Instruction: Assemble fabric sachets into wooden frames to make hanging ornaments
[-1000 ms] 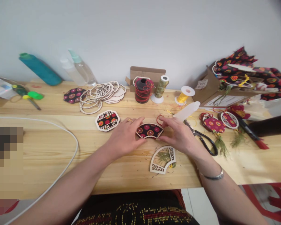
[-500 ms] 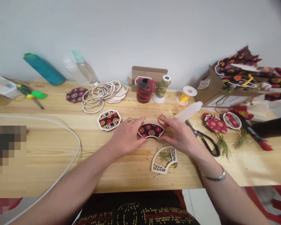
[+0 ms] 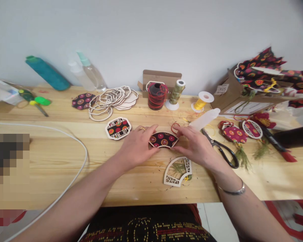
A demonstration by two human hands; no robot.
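Note:
Between both hands is a fan-shaped ornament [image 3: 164, 139], dark patterned fabric in a pale wooden rim. My left hand [image 3: 138, 144] grips its left end, thumb below and fingers above. At the right end, my right hand [image 3: 190, 143] pinches it the same way; a red cord [image 3: 175, 126] loops by those fingertips. Just below lies a fan-shaped wooden frame [image 3: 169, 171] with lattice corners, over a green tassel [image 3: 178, 167]. To the left rests an octagonal fabric ornament [image 3: 118, 128] with a lattice frame. Scissors [image 3: 224, 151] with black handles lie beside my right wrist, their blades partly hidden.
Wooden frames [image 3: 101, 107] are piled at the back left. Behind my hands stand a red cord spool [image 3: 156, 97], a green thread spool [image 3: 177, 95] and a yellow spool [image 3: 200, 102]. A fabric-filled cardboard box [image 3: 238, 97] is at right. A white cable [image 3: 83, 151] curves along the left.
The view has shifted very slightly. Both hands keep their hold on the fan-shaped ornament, with no clear movement of it.

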